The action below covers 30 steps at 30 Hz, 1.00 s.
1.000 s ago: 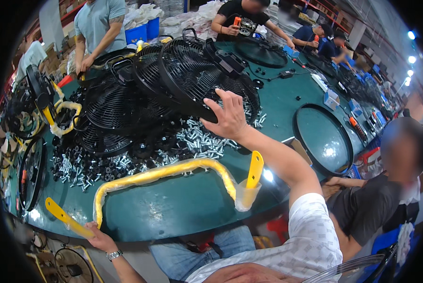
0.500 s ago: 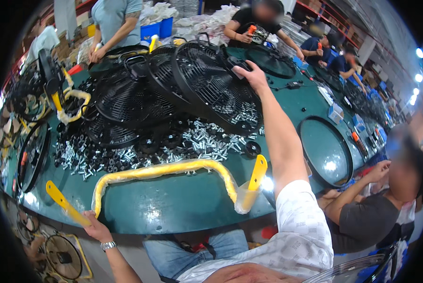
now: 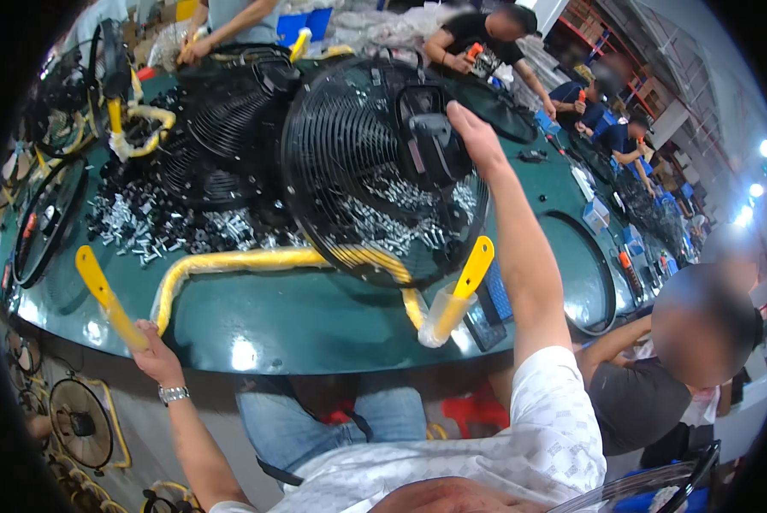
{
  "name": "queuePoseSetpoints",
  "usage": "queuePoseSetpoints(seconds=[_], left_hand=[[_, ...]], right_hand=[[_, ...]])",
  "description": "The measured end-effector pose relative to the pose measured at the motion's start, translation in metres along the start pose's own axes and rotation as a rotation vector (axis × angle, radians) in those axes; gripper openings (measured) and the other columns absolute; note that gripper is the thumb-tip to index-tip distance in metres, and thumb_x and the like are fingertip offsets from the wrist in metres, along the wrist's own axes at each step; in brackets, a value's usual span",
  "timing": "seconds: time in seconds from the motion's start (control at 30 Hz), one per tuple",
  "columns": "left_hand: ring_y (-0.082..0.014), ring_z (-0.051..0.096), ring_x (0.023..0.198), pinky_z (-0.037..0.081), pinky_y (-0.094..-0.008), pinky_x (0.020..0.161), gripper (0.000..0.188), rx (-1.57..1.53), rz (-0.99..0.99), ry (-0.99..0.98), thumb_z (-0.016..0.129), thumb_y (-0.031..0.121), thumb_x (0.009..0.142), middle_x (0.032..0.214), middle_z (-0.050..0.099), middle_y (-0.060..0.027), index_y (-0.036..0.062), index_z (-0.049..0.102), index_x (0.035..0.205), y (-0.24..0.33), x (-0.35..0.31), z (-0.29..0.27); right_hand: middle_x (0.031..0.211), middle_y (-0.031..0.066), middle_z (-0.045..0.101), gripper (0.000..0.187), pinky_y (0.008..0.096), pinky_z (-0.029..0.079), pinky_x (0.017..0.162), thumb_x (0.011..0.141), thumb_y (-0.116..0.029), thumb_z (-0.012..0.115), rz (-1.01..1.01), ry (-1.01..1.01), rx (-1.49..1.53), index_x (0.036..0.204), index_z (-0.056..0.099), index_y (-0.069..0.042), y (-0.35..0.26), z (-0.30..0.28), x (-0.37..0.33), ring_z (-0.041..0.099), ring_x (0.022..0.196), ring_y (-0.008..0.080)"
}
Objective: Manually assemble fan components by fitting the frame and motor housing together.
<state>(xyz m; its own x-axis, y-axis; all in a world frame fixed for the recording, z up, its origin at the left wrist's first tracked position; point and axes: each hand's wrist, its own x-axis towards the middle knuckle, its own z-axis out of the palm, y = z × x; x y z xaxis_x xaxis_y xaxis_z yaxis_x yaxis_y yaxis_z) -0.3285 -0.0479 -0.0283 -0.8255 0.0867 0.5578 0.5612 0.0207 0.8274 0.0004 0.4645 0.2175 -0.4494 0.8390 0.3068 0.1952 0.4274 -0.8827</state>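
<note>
A bent yellow tube stand [image 3: 255, 259], wrapped in clear film, lies along the near edge of the green table. Its flat, holed end plates point up at both sides. My left hand [image 3: 158, 357] is closed round the lower part of its left end. My right hand [image 3: 476, 141] grips the black motor housing on the back of a round fan [image 3: 336, 128]; its fingertips are partly hidden behind the housing. This fan leans over the pile, and its lower rim passes in front of the stand's right part. Silver bolts [image 3: 144, 227] show beside it and through its grille.
More black fans [image 3: 221, 128] lie behind on the table [image 3: 315, 329]. At right are a black ring [image 3: 613, 282], a dark flat object [image 3: 484, 321] and an orange-handled tool [image 3: 630, 269]. A co-worker [image 3: 631, 402] sits close on my right; others work across the table.
My right hand has pulled the fan nearer and tipped it up, so its rim now overlaps the yellow stand. My left hand keeps its hold on the stand. The view has shifted.
</note>
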Motion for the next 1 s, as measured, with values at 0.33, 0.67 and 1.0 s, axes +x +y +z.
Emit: queuePoseSetpoints(seconds=[0.33,0.67,1.0], left_hand=[[-0.0197,0.062,0.086,0.050,-0.0326,0.080,0.038,0.019,-0.093,0.073,0.061,0.027,0.096,0.098,0.064,-0.0119,-0.0068,0.057,0.113,0.008,0.002,0.003],[-0.0238,0.061,0.080,0.049,-0.0347,0.077,0.043,0.230,-0.053,0.064,0.059,0.035,0.096,0.089,0.066,-0.0149,-0.0073,0.058,0.104,0.018,0.006,0.004],[-0.0252,0.064,0.089,0.052,-0.0341,0.081,0.049,0.236,0.065,0.017,0.060,0.038,0.095,0.101,0.065,-0.0189,-0.0084,0.059,0.111,0.008,0.009,-0.001]], right_hand=[[0.128,0.0296,0.052,0.104,0.0421,0.039,0.105,0.064,-0.072,0.067,0.015,0.160,-0.747,0.138,0.047,-0.001,-0.012,0.013,-0.088,0.051,0.122,0.0399],[0.115,0.0255,0.063,0.089,0.0446,0.048,0.093,0.067,-0.067,0.069,-0.315,0.407,-0.516,0.129,0.056,-0.004,-0.029,0.005,-0.047,0.060,0.110,0.0382],[0.121,0.0234,0.061,0.078,0.0340,0.044,0.096,0.077,-0.047,0.077,-0.544,0.753,-0.083,0.129,0.052,0.006,-0.119,-0.112,-0.081,0.059,0.112,0.0288]])
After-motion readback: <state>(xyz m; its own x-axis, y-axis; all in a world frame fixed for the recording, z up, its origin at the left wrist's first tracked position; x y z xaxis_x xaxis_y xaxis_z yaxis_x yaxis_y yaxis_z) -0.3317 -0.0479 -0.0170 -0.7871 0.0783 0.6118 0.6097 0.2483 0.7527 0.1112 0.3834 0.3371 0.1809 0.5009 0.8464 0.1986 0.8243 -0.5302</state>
